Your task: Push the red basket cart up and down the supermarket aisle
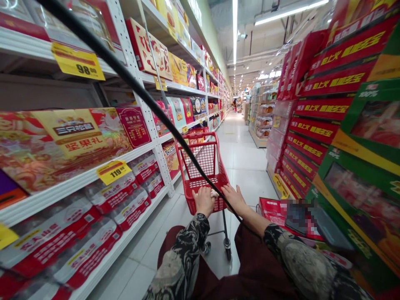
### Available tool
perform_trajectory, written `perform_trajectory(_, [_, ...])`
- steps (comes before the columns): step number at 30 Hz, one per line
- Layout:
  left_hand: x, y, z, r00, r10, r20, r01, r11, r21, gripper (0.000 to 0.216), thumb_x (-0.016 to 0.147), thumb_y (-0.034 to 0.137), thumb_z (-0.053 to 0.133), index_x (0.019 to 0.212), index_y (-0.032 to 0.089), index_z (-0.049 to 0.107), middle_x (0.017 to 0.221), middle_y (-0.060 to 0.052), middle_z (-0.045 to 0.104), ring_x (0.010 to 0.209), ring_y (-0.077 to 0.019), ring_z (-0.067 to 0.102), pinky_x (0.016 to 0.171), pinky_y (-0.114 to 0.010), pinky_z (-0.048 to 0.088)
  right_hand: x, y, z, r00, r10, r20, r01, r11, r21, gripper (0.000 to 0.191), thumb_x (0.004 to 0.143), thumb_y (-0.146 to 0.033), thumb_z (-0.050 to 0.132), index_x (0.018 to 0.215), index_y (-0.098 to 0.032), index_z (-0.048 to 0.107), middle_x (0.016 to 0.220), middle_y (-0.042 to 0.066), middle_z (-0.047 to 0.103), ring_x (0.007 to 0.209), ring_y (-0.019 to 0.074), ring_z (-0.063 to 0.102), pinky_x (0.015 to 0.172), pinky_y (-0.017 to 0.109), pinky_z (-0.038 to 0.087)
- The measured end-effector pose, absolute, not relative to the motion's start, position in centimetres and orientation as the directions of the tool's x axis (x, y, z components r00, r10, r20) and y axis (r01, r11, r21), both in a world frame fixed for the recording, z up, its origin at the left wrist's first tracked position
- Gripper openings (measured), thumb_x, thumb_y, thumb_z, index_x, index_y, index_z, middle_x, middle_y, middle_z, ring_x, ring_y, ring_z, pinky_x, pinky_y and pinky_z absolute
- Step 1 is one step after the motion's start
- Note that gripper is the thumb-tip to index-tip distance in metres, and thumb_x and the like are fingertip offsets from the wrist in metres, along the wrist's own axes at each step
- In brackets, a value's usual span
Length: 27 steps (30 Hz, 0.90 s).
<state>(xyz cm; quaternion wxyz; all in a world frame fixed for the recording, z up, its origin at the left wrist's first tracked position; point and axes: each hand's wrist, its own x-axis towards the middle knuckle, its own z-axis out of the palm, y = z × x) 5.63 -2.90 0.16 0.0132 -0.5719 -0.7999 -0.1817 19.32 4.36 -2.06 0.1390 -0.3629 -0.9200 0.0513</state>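
A small red shopping cart with a mesh basket stands in front of me in the aisle. Its near handle is mostly covered by my two hands. My left hand is closed over the left part of the handle, fingers curled down; a small pale thing shows beside its thumb side, too small to name. On the right part lies my right hand, its fingers bent over the handle and one finger sticking out to the side. A black cord runs diagonally across the view and passes in front of my right wrist.
Shelves on the left hold a nut gift box, shrink-wrapped bottle packs and yellow price tags. Stacked red drink cartons and green boxes line the right side. White tiled floor runs ahead between them.
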Motion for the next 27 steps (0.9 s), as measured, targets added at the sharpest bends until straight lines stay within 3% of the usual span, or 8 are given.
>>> perform_trajectory(3, [3.7, -4.0, 0.1, -0.317, 0.912, 0.26, 0.941, 0.267, 0.21, 0.024, 0.084, 0.026, 0.048, 0.106, 0.024, 0.057, 0.113, -0.005, 0.063, 0.112, -0.0228, 0.052, 0.11, -0.055, 0.014, 20.0, 4.7, -2.6, -0.744, 0.642, 0.185, 0.622, 0.766, -0.16, 0.065, 0.074, -0.006, 0.042, 0.138, -0.013, 0.038, 0.144, 0.014, 0.039, 0.138, 0.0275, 0.022, 0.109, 0.059, 0.009])
perform_trajectory(8, [1.5, -5.4, -0.1, -0.376, 0.887, 0.269, 0.925, 0.341, 0.167, 0.028, 0.087, 0.027, 0.043, 0.112, 0.025, 0.056, 0.117, -0.005, 0.062, 0.109, -0.0226, 0.055, 0.109, -0.056, 0.016, 18.9, 4.3, -3.7, -0.688, 0.685, 0.239, 0.639, 0.728, -0.248, 0.065, 0.076, -0.004, 0.038, 0.14, -0.013, 0.035, 0.145, 0.014, 0.038, 0.138, 0.0257, 0.022, 0.109, 0.057, 0.013])
perform_trajectory(13, [6.1, -2.7, -1.4, -0.23, 0.935, 0.27, 0.965, 0.184, 0.185, 0.037, 0.087, 0.021, 0.043, 0.123, 0.024, 0.05, 0.129, -0.006, 0.056, 0.118, -0.022, 0.05, 0.111, -0.055, 0.017, 18.2, 3.9, -4.6, -0.65, 0.719, 0.246, 0.648, 0.694, -0.314, 0.07, 0.075, -0.006, 0.038, 0.144, -0.013, 0.028, 0.146, 0.013, 0.035, 0.138, 0.0262, 0.024, 0.108, 0.057, 0.02])
perform_trajectory(19, [4.8, -3.2, -2.2, -0.094, 0.949, 0.302, 0.991, 0.06, 0.119, 0.042, 0.09, 0.016, 0.034, 0.128, 0.029, 0.047, 0.137, -0.004, 0.051, 0.123, -0.0208, 0.047, 0.113, -0.057, 0.01, 19.5, 3.7, -4.4, -0.7, 0.669, 0.252, 0.625, 0.743, -0.237, 0.075, 0.072, -0.002, 0.036, 0.145, -0.016, 0.025, 0.148, 0.01, 0.033, 0.138, 0.0244, 0.024, 0.109, 0.058, 0.016])
perform_trajectory(27, [0.5, -6.5, -2.6, -0.199, 0.917, 0.345, 0.978, 0.163, 0.133, 0.041, 0.091, 0.017, 0.034, 0.127, 0.028, 0.048, 0.135, -0.005, 0.053, 0.124, -0.0199, 0.047, 0.114, -0.054, 0.01, 18.9, 2.8, -3.4, -0.701, 0.671, 0.243, 0.643, 0.741, -0.194, 0.068, 0.075, -0.004, 0.036, 0.142, -0.013, 0.033, 0.145, 0.012, 0.038, 0.138, 0.0269, 0.026, 0.11, 0.056, 0.013])
